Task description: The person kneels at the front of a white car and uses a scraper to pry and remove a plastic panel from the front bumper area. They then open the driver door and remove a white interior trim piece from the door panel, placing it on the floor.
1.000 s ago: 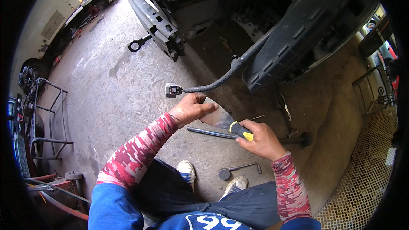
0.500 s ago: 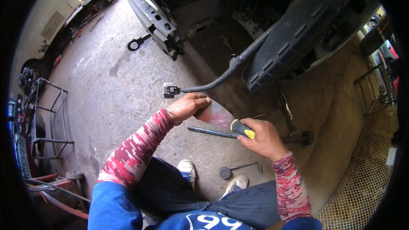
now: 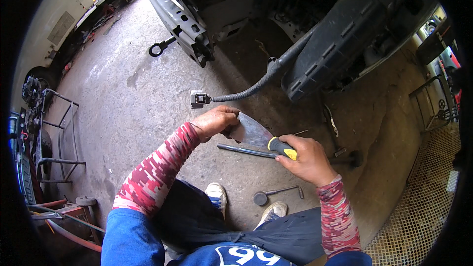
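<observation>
Beyond the scraper (image 3: 255,132) juts a connector-tipped cable (image 3: 245,94).

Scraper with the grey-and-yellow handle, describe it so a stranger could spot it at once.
Above the rough grey concrete floor, find the bare left hand and bare right hand. Between them stretches the flat metal scraper, its dark grey-and-yellow handle in the right. Its broad, flaring blade sets it apart from the slim, shiny dark rod just below it in the picture.

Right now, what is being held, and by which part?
A scraper: the right grip holds its dark-and-yellow handle, the left grip the broad end of its blade.
</observation>
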